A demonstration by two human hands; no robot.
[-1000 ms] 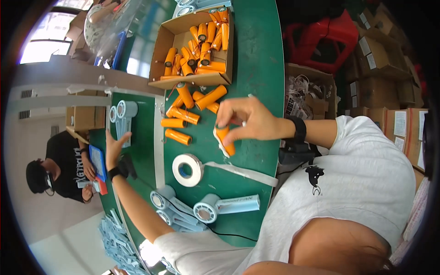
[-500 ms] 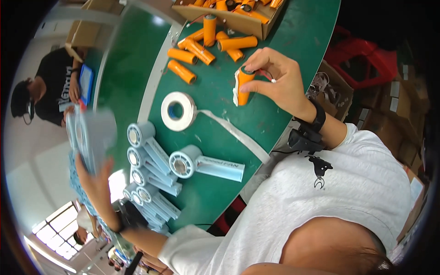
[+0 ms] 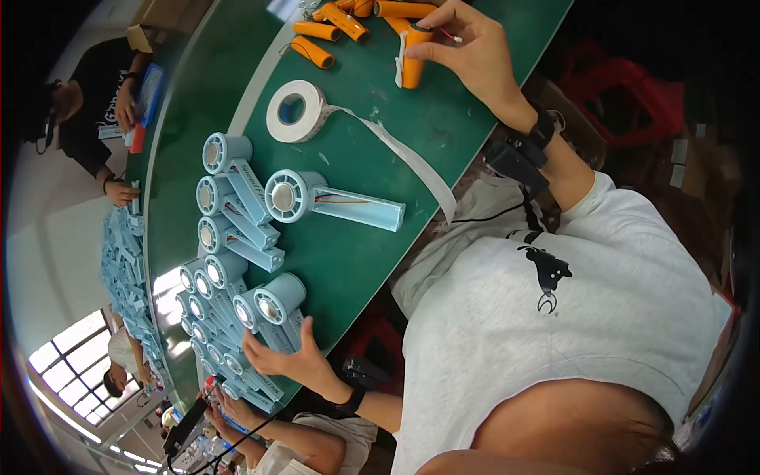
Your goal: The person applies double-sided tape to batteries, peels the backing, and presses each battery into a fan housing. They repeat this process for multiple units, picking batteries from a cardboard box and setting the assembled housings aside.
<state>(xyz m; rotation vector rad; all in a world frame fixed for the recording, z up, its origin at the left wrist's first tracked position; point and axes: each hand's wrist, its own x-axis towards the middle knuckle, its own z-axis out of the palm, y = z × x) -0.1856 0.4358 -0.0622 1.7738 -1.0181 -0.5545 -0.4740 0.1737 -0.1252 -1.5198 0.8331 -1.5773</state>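
My right hand [image 3: 475,59] pinches an orange cylindrical battery cell [image 3: 412,71] by its upper end. A white strip of tape sticks along the cell's side, and a short lead with a small white plug shows by the fingers. My left hand [image 3: 289,360] is at the lower left, its thumb and fingers on either side of the handles of two light-blue handheld fan housings [image 3: 281,299]. How firmly it grips them is partly hidden. Beside them, several more fan housings [image 3: 212,194] lie in rows. A single housing [image 3: 356,210] with wires in its handle lies apart, nearer me.
A roll of white tape [image 3: 277,119] lies on the green table [image 3: 340,277], with a loose strip reaching the near edge. Several orange cells [image 3: 313,51] lie at the back. Another person [image 3: 103,119] works across the table; a second person's hands [image 3: 233,412] are at the lower left.
My left hand has come down and toward me with two fan housings, from over the far side to the near rows. My right hand still holds the battery cell. The view has shifted.
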